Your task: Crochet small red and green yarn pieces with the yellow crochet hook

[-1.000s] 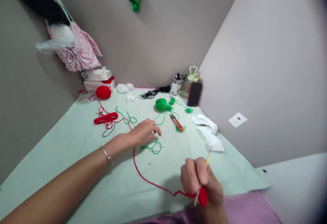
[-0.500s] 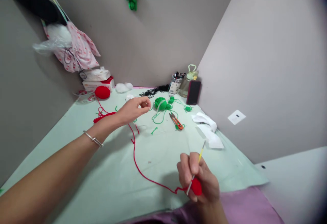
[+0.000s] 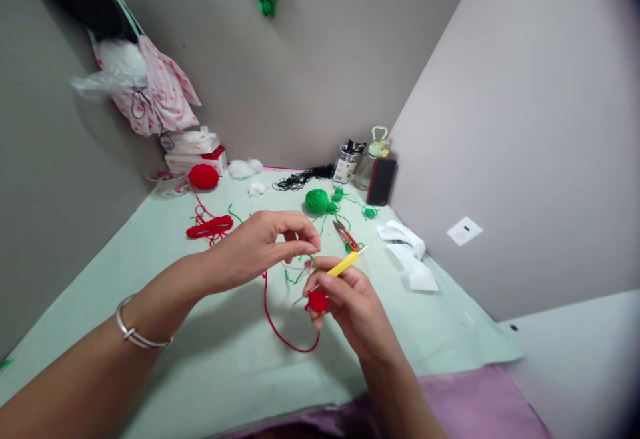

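My right hand (image 3: 353, 299) is closed around a yellow-handled crochet hook (image 3: 345, 263) and a small red crochet piece (image 3: 318, 301). The hook lies slantwise, one metal tip beside the red piece. From the piece, red yarn (image 3: 287, 340) loops down over the table and back toward the left. Just above, my left hand (image 3: 285, 242) has thumb and fingers pinched together; what is between them, if anything, is too small to make out. A short green yarn end (image 3: 313, 261) shows between the two hands. Orange-handled thread snips (image 3: 347, 235) lie behind my right hand.
A red yarn ball (image 3: 204, 177) and a red yarn bundle (image 3: 210, 227) lie at the left. Farther back are a green yarn ball (image 3: 317, 201), black yarn (image 3: 303, 179), a pen cup (image 3: 345, 164), a bottle (image 3: 367, 162) and a phone (image 3: 381, 182). White paper strips (image 3: 413, 262) lie right.
My right hand has moved up and left with the hook and red piece. My left hand has shifted right and toward me, its fingers closing into a pinch near the right hand.
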`<state>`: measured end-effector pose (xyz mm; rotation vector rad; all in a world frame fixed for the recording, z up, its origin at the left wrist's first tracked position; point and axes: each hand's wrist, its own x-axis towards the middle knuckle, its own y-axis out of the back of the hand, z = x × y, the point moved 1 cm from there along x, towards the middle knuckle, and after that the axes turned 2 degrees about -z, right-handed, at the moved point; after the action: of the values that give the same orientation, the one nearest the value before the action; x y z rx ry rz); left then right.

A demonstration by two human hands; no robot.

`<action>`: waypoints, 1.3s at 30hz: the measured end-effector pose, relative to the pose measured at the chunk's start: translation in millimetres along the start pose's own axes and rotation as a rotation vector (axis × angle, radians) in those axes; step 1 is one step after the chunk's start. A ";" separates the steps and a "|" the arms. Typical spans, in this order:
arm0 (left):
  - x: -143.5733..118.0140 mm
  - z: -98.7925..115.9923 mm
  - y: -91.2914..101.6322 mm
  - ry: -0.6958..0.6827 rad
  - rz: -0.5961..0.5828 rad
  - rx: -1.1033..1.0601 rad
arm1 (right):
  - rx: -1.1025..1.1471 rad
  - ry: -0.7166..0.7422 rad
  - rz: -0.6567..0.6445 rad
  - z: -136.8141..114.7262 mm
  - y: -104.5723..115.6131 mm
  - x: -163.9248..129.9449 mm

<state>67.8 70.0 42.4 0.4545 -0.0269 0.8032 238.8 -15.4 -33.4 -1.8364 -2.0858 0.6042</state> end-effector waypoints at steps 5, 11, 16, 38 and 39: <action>3.8 -19.1 22.5 0.046 0.128 -0.084 | -0.021 -0.063 0.026 9.1 7.2 6.0; 13.5 -48.1 60.6 -0.006 0.463 -0.147 | -0.081 -0.086 0.123 10.8 25.5 8.3; 17.0 -51.7 74.1 -0.070 0.651 -0.208 | -0.175 -0.016 0.257 0.8 40.8 2.1; -16.7 -27.9 51.5 0.164 0.076 0.127 | -0.109 -0.066 0.174 4.4 28.9 8.9; -19.3 -33.2 54.6 0.169 0.090 0.083 | -0.120 -0.056 0.191 2.7 31.2 9.6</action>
<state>11.3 103.1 29.6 0.4651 0.1438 0.9313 263.2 -3.2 -51.7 -2.1276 -2.0361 0.5933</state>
